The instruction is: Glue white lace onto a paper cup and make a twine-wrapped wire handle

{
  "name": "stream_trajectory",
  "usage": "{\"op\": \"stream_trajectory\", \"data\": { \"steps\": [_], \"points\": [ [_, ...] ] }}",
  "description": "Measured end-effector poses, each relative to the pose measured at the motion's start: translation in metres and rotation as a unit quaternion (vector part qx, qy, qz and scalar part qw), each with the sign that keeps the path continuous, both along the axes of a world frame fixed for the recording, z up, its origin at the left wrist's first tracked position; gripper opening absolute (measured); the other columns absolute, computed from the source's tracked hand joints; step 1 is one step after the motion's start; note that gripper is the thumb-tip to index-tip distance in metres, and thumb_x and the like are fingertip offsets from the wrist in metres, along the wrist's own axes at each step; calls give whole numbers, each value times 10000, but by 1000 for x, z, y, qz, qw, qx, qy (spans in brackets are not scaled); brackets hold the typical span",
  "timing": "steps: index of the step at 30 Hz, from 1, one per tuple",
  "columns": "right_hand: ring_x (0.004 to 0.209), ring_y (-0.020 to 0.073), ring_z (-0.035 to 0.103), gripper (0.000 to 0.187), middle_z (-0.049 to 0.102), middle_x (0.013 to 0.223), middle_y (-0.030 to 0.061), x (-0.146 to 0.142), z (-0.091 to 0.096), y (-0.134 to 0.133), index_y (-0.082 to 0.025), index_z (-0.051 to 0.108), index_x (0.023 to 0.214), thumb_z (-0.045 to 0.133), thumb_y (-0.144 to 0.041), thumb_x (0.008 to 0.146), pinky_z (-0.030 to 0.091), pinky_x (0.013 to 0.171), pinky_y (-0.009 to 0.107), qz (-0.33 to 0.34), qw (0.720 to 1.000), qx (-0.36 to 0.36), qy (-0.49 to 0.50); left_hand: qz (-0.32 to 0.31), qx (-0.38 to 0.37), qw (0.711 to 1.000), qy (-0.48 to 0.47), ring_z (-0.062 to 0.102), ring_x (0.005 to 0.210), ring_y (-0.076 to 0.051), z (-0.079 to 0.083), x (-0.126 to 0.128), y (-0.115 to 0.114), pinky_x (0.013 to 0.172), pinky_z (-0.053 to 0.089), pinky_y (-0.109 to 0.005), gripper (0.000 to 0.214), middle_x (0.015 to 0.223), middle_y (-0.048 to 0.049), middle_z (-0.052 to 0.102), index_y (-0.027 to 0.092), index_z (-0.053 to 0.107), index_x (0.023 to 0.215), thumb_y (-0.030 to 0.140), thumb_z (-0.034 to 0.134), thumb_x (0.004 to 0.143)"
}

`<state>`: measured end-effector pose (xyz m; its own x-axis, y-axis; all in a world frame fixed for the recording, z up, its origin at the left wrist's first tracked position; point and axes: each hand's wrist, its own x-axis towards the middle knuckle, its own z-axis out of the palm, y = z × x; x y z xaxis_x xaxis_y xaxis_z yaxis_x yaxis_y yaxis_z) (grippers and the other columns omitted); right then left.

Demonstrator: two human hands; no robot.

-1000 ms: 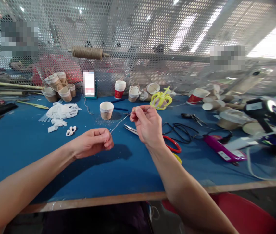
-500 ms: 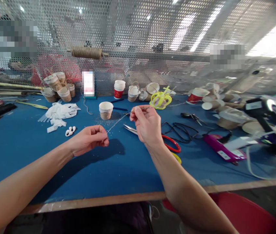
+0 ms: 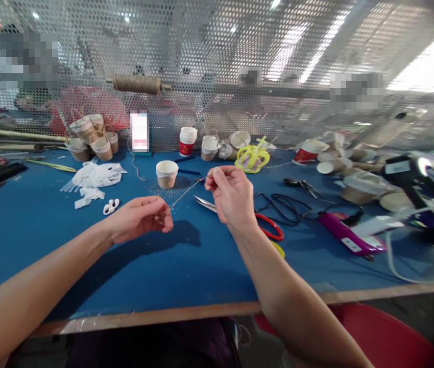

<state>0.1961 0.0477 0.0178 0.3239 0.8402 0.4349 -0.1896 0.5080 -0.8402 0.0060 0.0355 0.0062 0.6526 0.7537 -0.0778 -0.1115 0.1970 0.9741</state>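
Note:
A thin piece of twine runs slantwise between my two hands above the blue table. My left hand is closed on its lower end, thumb against the curled fingers. Higher up and to the right, my right hand pinches the other end. Just beyond the twine stands a small cup with a white lining folded over its rim and a brown wrapped body. Scissors with red handles lie partly hidden under my right hand and wrist.
Wrapped cups are piled at the back left, near white gloves. A twine spool hangs on the mesh. Yellow looped strips, keys, a black cord and a purple glue gun lie to the right.
The fingers of my left hand have shifted slightly along the twine and loosened a little. My right hand has stayed almost still, keeping its pinch.

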Motion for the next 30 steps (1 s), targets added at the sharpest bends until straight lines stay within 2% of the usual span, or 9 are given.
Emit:
{"op": "stream_trajectory", "data": {
  "steps": [4,14,16,18,21,23,24,27,30],
  "points": [
    [547,64,501,148,554,646,-37,1,0,-1,-186,495,705,633,-238,713,418,509,228,19,1000,-3,7,-61,-123,985,-107,550,652,-129,-5,0,1,656,410,-288,212,647,-9,583,149,561,716,332,669,714],
    [554,64,507,164,549,658,-35,2,0,-1,-189,489,717,638,-256,724,424,509,224,37,999,5,-2,-119,-107,980,-115,472,619,-126,-1,4,-8,601,347,-277,302,623,9,464,166,491,637,414,647,711],
    [548,64,506,160,550,644,-37,2,1,-2,-186,491,711,638,-246,722,422,502,221,33,999,4,0,-93,-24,994,-50,450,616,-130,0,4,-8,611,344,-287,297,617,12,450,176,463,628,414,603,738],
    [544,65,505,149,553,634,-37,1,-1,-2,-184,491,709,630,-235,727,419,495,220,20,1000,7,-10,-22,132,987,88,429,618,-138,1,5,-6,632,340,-303,231,620,5,460,182,470,630,347,571,756],
    [535,66,505,117,564,631,-36,0,-5,-1,-182,496,717,604,-220,745,418,491,221,-14,998,13,-52,146,361,879,274,436,671,-168,-1,7,-2,693,334,-335,166,634,-14,480,187,462,587,201,563,718],
    [529,65,505,105,568,629,-36,0,-7,0,-181,498,717,593,-214,748,418,490,223,-31,997,16,-67,199,403,840,303,460,698,-180,-3,8,-1,712,342,-342,161,643,-21,497,188,456,577,178,560,699],
    [528,65,505,105,568,628,-37,0,-7,1,-181,496,714,592,-210,745,417,489,223,-35,997,17,-64,190,381,856,294,476,693,-177,-4,8,-1,704,354,-336,140,652,-24,518,186,470,596,190,557,706],
    [532,67,508,113,559,616,-41,1,-5,3,-180,490,701,599,-197,725,417,488,223,-39,999,17,-34,111,196,957,184,528,652,-145,-6,7,-2,664,398,-305,123,675,-27,581,171,494,675,259,559,731],
    [526,62,510,120,555,604,-46,3,-1,4,-178,491,685,608,-194,707,418,489,221,-34,999,10,-7,82,63,992,65,558,650,-124,-7,5,-3,680,421,-294,155,658,-17,596,162,473,695,275,571,734]
  ]
}}
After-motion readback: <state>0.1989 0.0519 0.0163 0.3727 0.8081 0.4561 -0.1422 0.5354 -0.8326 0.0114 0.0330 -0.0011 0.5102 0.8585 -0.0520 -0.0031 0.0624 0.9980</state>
